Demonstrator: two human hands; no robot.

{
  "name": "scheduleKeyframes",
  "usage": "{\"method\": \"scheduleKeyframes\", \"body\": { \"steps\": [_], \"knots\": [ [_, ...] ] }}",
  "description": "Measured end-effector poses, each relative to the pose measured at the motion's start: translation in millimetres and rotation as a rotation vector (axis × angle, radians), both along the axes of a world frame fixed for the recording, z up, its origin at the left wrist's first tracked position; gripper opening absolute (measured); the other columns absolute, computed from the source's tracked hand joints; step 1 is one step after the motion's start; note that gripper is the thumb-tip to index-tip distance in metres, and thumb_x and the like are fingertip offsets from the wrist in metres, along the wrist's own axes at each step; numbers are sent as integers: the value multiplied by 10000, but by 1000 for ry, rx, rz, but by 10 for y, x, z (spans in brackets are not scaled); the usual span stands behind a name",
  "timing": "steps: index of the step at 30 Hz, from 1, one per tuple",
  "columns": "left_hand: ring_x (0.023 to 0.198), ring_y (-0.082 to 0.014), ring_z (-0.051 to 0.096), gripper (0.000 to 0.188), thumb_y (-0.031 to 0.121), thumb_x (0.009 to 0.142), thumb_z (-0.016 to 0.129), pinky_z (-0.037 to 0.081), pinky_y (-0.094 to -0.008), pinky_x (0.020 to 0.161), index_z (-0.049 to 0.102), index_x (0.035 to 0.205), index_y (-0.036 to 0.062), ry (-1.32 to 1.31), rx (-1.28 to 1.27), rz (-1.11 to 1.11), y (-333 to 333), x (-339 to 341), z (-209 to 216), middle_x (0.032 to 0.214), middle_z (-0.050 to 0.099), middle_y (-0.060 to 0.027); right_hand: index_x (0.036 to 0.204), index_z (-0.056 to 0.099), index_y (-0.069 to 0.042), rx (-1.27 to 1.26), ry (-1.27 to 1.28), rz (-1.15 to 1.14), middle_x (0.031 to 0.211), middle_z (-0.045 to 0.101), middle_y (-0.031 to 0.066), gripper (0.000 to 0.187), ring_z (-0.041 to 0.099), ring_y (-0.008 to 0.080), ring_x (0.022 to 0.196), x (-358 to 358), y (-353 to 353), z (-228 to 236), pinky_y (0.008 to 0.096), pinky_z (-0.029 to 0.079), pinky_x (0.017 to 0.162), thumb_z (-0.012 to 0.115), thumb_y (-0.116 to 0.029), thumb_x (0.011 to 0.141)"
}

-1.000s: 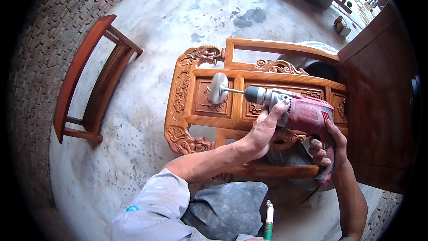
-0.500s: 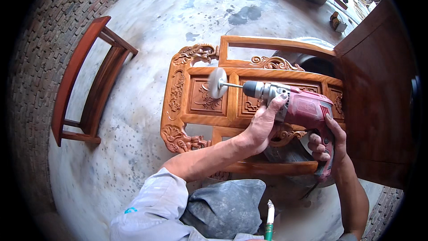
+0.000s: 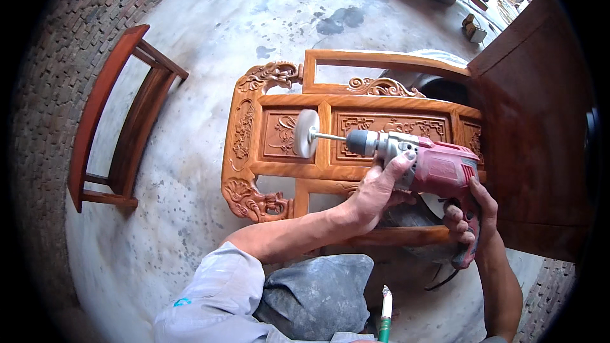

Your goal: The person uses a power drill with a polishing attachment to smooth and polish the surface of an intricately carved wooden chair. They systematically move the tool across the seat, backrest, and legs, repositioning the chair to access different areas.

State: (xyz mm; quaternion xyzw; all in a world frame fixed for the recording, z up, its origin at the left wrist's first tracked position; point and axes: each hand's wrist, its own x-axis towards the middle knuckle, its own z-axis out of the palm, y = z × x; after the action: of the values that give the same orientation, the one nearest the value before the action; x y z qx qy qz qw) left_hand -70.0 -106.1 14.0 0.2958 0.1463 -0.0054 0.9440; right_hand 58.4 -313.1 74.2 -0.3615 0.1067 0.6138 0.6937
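Observation:
A red electric drill (image 3: 445, 166) lies level across my two hands, its chuck pointing left. On its long shaft sits a pale round buffing wheel (image 3: 306, 133), over the carved left panel of a wooden chair back (image 3: 324, 128). My left hand (image 3: 379, 192) is wrapped round the front of the drill, just behind the chuck. My right hand (image 3: 473, 216) grips the rear handle, fingers curled near the trigger. Whether the wheel touches the wood I cannot tell. Part of the carved frame is hidden under the drill and my left forearm.
A dark red-brown wooden panel (image 3: 537, 127) stands close on the right. At the left, a small wooden frame (image 3: 105, 121) rests on the grey floor (image 3: 190, 159). Below the chair back, a dark tyre-like support partly shows. A lit cigarette in a green holder (image 3: 385, 327) juts up at the lower edge.
The drill and wheel have shifted slightly down in the picture, and the wheel's blur is less. The whole scene has slid a little left. Both hands keep their hold.

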Motion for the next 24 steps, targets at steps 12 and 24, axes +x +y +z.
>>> {"method": "scheduleKeyframes", "body": {
  "steps": [12,24],
  "knots": [
    [1139,-156,579,606,556,983,536,505,-357,873,456,1444,170,-94,9,-54,-130,228,-43,1283,609,-27,1252,565,-68,-145,-125,11,732,622,80,513,496,108,499,132,-139,151,206,357,342,469,-508,1006],
    [1169,-171,582,621,563,991,512,511,-370,891,443,1447,147,-56,-40,-125,-277,38,-6,1281,614,-50,1273,554,-36,-120,-42,45,737,642,115,535,558,130,494,90,-266,265,212,388,337,486,-494,1003]
  ]
}}
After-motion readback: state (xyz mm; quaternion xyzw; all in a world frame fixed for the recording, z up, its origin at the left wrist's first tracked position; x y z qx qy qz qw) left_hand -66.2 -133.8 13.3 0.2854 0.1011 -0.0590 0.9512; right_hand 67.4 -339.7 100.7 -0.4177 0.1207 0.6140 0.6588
